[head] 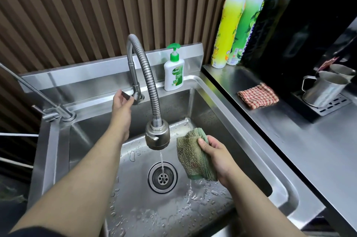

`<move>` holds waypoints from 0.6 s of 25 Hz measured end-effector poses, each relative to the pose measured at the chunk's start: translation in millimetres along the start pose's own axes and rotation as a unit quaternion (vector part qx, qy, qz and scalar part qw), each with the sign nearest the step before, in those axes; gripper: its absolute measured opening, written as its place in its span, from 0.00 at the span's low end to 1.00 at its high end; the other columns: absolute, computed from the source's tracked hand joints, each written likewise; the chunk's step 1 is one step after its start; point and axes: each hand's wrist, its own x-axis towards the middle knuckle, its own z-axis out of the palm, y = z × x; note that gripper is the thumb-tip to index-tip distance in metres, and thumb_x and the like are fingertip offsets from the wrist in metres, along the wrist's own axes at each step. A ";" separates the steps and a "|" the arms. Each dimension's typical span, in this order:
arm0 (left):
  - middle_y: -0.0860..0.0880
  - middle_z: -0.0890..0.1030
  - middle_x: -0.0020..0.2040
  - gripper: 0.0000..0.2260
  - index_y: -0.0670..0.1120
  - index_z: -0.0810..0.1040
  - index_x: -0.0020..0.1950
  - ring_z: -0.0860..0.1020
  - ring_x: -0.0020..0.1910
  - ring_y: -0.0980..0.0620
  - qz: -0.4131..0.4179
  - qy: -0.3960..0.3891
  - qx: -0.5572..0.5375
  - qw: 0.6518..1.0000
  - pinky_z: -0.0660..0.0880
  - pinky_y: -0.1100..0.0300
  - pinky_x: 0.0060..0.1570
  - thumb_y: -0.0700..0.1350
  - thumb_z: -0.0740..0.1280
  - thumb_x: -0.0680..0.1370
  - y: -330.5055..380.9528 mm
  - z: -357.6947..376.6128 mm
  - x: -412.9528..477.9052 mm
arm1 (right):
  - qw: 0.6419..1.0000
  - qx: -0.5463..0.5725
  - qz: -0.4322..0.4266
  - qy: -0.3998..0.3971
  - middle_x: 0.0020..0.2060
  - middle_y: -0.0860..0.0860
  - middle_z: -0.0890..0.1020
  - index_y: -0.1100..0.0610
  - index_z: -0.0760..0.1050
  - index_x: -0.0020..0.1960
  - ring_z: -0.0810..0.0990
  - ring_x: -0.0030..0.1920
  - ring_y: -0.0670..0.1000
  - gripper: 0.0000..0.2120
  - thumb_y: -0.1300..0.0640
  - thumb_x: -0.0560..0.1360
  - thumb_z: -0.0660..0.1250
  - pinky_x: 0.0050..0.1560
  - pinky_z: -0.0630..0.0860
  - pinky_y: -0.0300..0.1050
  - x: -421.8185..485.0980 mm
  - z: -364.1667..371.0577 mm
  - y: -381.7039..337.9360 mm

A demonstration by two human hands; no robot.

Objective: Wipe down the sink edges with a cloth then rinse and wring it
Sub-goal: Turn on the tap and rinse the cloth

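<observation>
A folded green cloth (193,157) hangs over the steel sink (218,99), right of the tap head (157,136). My right hand (216,157) grips the cloth with its thumb on the front, and water drips from the cloth's lower edge. A thin stream runs from the flexible tap down to the drain (162,176). My left hand (121,101) reaches to the tap's lever (126,95) at the back rim and pinches it between thumb and fingers. Water drops lie across the basin floor.
A Dettol pump bottle (173,70) stands on the back rim. Two dish soap bottles (229,26) stand at the counter's back. A red checked cloth (257,96) and steel jugs (326,89) sit on the right counter. A second thin tap (58,113) stands left.
</observation>
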 end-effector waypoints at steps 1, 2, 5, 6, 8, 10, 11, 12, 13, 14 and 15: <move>0.46 0.63 0.73 0.25 0.51 0.59 0.73 0.63 0.71 0.52 0.011 -0.012 0.019 1.000 0.57 0.50 0.72 0.43 0.63 0.78 -2.7 -4.4 3.3 | 1.000 -0.002 -0.004 -0.002 0.38 0.57 0.82 0.61 0.75 0.48 0.82 0.36 0.55 0.05 0.59 0.77 0.63 0.36 0.80 0.49 -0.9 1.1 0.6; 0.46 0.64 0.73 0.26 0.51 0.60 0.73 0.64 0.71 0.52 0.023 -0.026 0.046 0.998 0.57 0.50 0.72 0.43 0.64 0.77 -5.4 -8.0 5.5 | 1.000 -0.007 -0.007 -0.003 0.37 0.57 0.82 0.60 0.75 0.47 0.82 0.35 0.54 0.04 0.59 0.77 0.63 0.36 0.80 0.50 -2.0 2.4 1.1; 0.51 0.63 0.72 0.24 0.53 0.62 0.73 0.63 0.70 0.56 0.055 -0.065 0.144 0.986 0.57 0.57 0.68 0.41 0.63 0.78 -5.2 -9.7 3.6 | 0.999 -0.033 -0.015 0.002 0.33 0.54 0.81 0.59 0.74 0.45 0.82 0.32 0.52 0.04 0.60 0.78 0.62 0.32 0.81 0.54 -5.8 4.6 0.9; 0.52 0.62 0.71 0.24 0.53 0.62 0.73 0.62 0.69 0.56 0.066 -0.072 0.179 0.979 0.57 0.59 0.67 0.42 0.62 0.78 -2.9 -7.9 4.0 | 0.999 -0.041 -0.017 0.003 0.34 0.54 0.81 0.59 0.74 0.45 0.82 0.32 0.52 0.04 0.60 0.78 0.62 0.33 0.81 0.56 -6.5 4.7 0.5; 0.51 0.60 0.72 0.23 0.54 0.61 0.73 0.60 0.70 0.53 0.067 -0.083 0.233 0.966 0.56 0.59 0.65 0.45 0.61 0.79 5.0 -5.3 2.9 | 0.999 -0.048 -0.020 0.004 0.35 0.55 0.82 0.58 0.75 0.46 0.82 0.34 0.54 0.04 0.59 0.78 0.63 0.36 0.81 0.59 -6.4 3.2 0.4; 0.52 0.59 0.74 0.21 0.56 0.61 0.73 0.59 0.72 0.51 0.040 -0.103 0.266 0.958 0.55 0.55 0.67 0.51 0.59 0.80 17.7 -4.3 -2.3 | 0.998 -0.057 -0.028 0.006 0.37 0.56 0.82 0.58 0.76 0.46 0.82 0.35 0.54 0.04 0.59 0.78 0.63 0.38 0.81 0.58 -6.2 2.2 -1.2; 0.52 0.62 0.73 0.19 0.57 0.64 0.71 0.59 0.72 0.50 0.029 -0.120 0.250 0.960 0.55 0.52 0.68 0.54 0.57 0.80 21.9 -4.9 -10.8 | 0.998 -0.062 -0.030 0.006 0.37 0.55 0.82 0.58 0.76 0.45 0.82 0.35 0.53 0.04 0.60 0.78 0.63 0.38 0.81 0.58 -6.9 2.1 -1.7; 0.52 0.65 0.72 0.18 0.56 0.67 0.69 0.62 0.71 0.51 0.024 -0.134 0.206 0.969 0.56 0.50 0.69 0.55 0.56 0.80 24.2 -4.9 -25.8 | 0.997 -0.071 -0.031 0.002 0.36 0.55 0.81 0.57 0.76 0.45 0.82 0.35 0.53 0.05 0.60 0.78 0.63 0.38 0.81 0.59 -8.0 1.9 -2.3; 0.51 0.70 0.69 0.17 0.55 0.70 0.67 0.65 0.69 0.51 0.024 -0.140 0.145 0.979 0.58 0.49 0.69 0.56 0.55 0.80 24.0 -3.9 -44.8 | 0.996 -0.083 -0.032 -0.002 0.35 0.54 0.81 0.57 0.76 0.44 0.81 0.35 0.53 0.05 0.60 0.78 0.63 0.39 0.80 0.60 -8.9 1.6 -3.2; 0.50 0.75 0.65 0.16 0.53 0.74 0.63 0.70 0.66 0.51 0.022 -0.140 0.085 0.986 0.63 0.49 0.67 0.55 0.54 0.80 22.7 -2.1 -66.7 | 0.995 -0.091 -0.031 -0.005 0.35 0.54 0.82 0.57 0.76 0.44 0.81 0.35 0.53 0.05 0.60 0.78 0.63 0.40 0.79 0.63 -9.7 0.6 -3.5; 0.50 0.79 0.60 0.16 0.52 0.76 0.58 0.74 0.61 0.51 0.022 -0.133 0.035 0.990 0.67 0.51 0.63 0.55 0.53 0.79 22.7 0.5 -90.7 | 0.995 -0.099 -0.027 -0.011 0.36 0.55 0.81 0.58 0.76 0.45 0.81 0.36 0.54 0.05 0.59 0.77 0.64 0.40 0.79 0.64 -10.2 -0.5 -4.1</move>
